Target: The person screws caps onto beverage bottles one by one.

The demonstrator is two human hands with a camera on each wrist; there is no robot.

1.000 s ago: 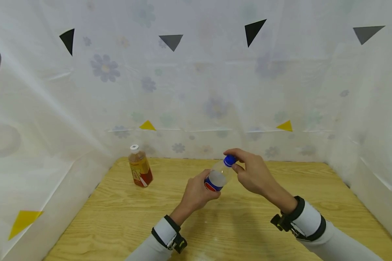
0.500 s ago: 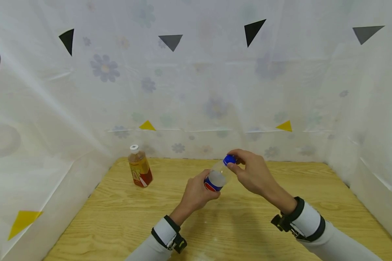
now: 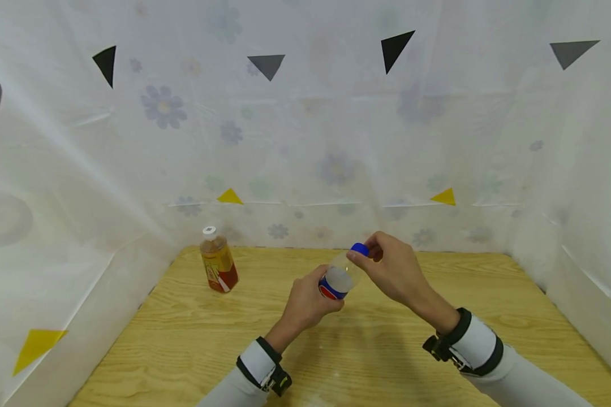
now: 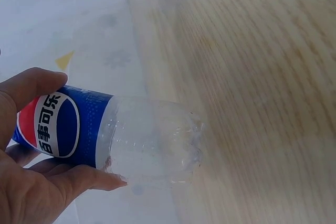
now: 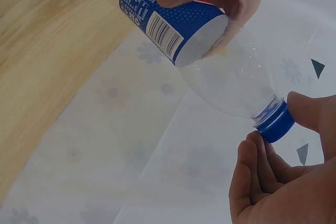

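Note:
My left hand (image 3: 308,299) grips a clear plastic soda bottle (image 4: 152,140) around its blue label. The bottle leans to the right above the table, its base showing in the left wrist view, and no drink is visible inside. On its neck sits a blue cap (image 5: 276,124). The right hand (image 3: 394,268) pinches this cap, with the thumb on one side and bent fingertips on the other. Farther left stands a second bottle (image 3: 218,263), upright, with a white cap, a yellow and red label and amber liquid.
A wood-grain table (image 3: 224,339) lies under both hands. Behind it and along both sides hangs a pale flowered plastic sheet (image 3: 305,141) with black, grey and yellow triangles on it.
The right hand's thumb has shifted up and left across the blue cap, while its fingers have turned back to the far side. The left hand and the bottle have stayed put.

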